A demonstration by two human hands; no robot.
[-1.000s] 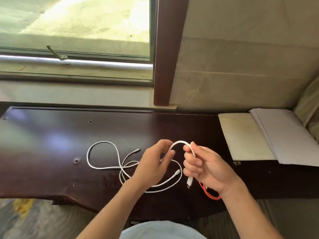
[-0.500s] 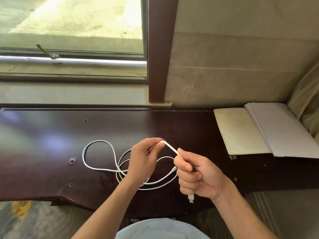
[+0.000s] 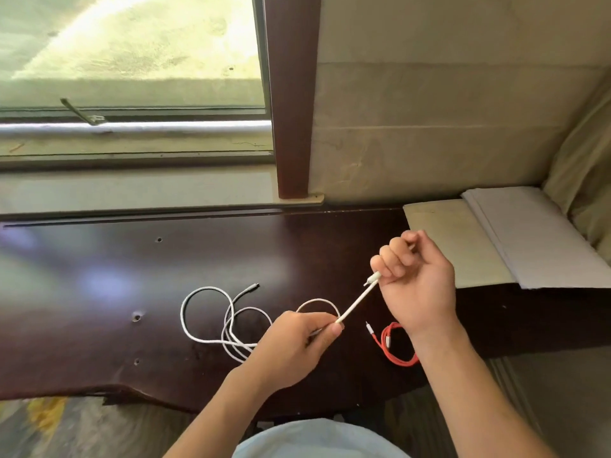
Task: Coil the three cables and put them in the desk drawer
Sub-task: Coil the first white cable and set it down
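A white cable (image 3: 357, 302) runs taut between my hands above the dark desk (image 3: 99, 292). My right hand (image 3: 416, 279) is raised and grips the cable near its plug end, fingers curled round it. My left hand (image 3: 297, 342) pinches the same cable lower down between thumb and fingers. The rest of the white cable lies in loose loops on the desk, tangled with a second pale cable (image 3: 205, 312) whose dark plug points toward the wall. A red cable (image 3: 396, 352) lies coiled on the desk under my right wrist. No drawer shows.
A cream pad (image 3: 453, 239) and a stack of white paper (image 3: 535, 239) lie at the desk's right end. A window sill and a dark wooden post (image 3: 291, 127) stand behind the desk. The desk's front edge curves near my body.
My right hand has risen up and to the right, pulling the white cable straight. My left hand has slid down the cable toward the desk. The red cable is uncovered again.
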